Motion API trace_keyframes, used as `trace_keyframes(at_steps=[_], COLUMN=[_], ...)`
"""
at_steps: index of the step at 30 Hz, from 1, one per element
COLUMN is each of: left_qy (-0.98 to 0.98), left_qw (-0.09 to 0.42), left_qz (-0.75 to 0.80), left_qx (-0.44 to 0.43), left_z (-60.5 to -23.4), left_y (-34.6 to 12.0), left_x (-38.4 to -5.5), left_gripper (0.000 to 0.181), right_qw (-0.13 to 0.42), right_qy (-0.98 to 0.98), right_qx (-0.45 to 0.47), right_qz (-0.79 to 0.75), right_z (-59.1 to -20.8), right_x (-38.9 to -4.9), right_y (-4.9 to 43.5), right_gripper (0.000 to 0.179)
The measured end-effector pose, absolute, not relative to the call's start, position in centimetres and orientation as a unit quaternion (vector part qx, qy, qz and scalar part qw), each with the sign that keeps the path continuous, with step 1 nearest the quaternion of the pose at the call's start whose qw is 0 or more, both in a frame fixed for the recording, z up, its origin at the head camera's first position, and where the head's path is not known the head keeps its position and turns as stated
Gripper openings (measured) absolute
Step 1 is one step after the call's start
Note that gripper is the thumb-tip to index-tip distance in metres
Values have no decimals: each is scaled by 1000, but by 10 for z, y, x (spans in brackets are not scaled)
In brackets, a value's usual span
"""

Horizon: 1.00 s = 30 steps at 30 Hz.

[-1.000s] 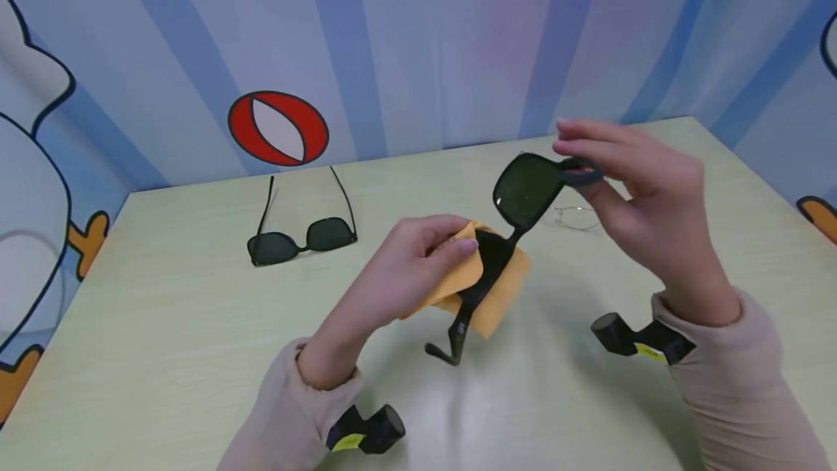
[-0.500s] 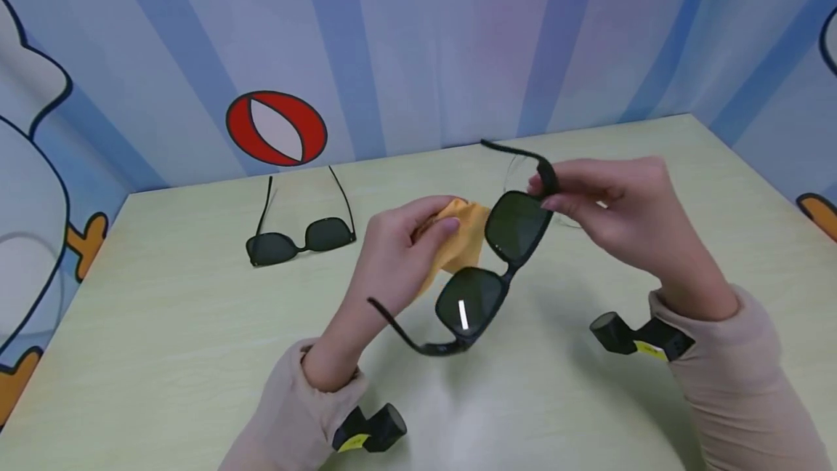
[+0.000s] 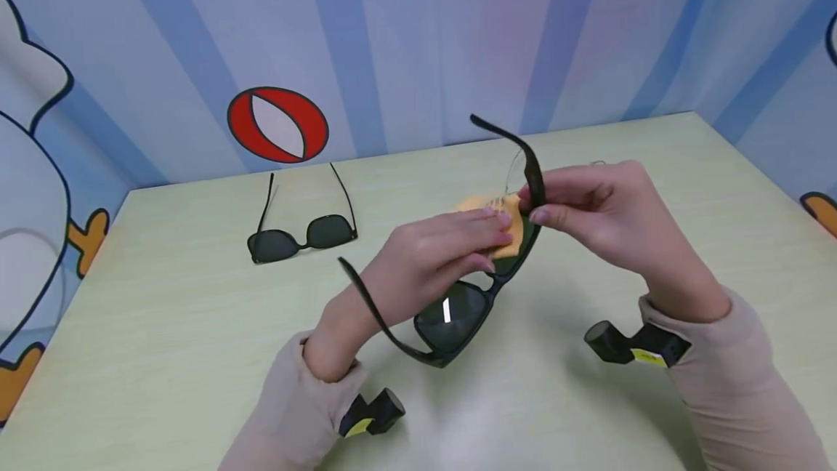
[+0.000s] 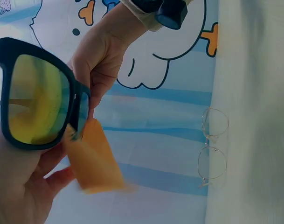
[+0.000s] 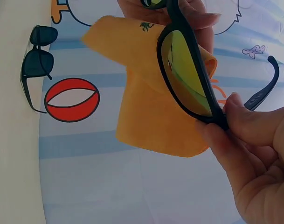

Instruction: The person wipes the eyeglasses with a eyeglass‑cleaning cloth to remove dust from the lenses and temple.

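Note:
A pair of black-framed sunglasses is held tilted above the table, both temples unfolded. My right hand pinches the frame's corner by one hinge. An orange cleaning cloth lies against the lens nearest that hand, and my left hand holds it there, fingers over the lens. From the right wrist, the cloth hangs behind the lens with a small dark print on it. In the left wrist view, my left fingers grip the cloth's edge. The covered lens is partly hidden in the head view.
Another pair of black sunglasses stands unfolded on the pale table at left. Thin wire-rimmed glasses lie toward the back, mostly hidden behind my right hand in the head view. A striped blue backdrop rises behind the table.
The sunglasses have turned so their lenses face up toward me. My right hand has lowered, and my left hand has moved the cloth right, from the lower lens to the upper one.

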<state>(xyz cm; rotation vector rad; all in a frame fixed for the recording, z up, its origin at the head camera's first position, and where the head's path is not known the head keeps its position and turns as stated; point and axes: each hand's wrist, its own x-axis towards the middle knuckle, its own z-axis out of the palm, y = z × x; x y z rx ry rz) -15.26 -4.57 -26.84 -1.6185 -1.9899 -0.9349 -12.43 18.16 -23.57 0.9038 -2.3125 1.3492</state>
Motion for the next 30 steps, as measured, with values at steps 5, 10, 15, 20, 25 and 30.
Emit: trace_keyframes(at_steps=[5,10,15,20,25,30], left_qy=[-730,-711,-697,-699,-693,-683], left_qw=[203,209,218,218,192,185], left_qz=[-273,-286,-296,-288,-299,-308], left_qx=[-593,-608,-615,-617,-627,-635], left_z=[-267,-266,-267,-268,-269,-272], left_y=[-50,-51,-50,-50,-50,-48], left_x=[-156,-157,-157,-154,-151,-151], left_gripper=[28,30,28,24,24,22], right_qw=[161,164,162,155,158,159], right_qy=[-808,-799,-791,-798,-808,-812], right_qx=[318,331,336,313,290,266], right_qz=[470,475,484,491,488,494], right_z=[-235,-235,-236,-238,-238,-238], right_x=[-124,-124,-124,-122,-121,-121], right_y=[184,183,181,175,171,172], right_gripper=[26,26,26,27,29,28])
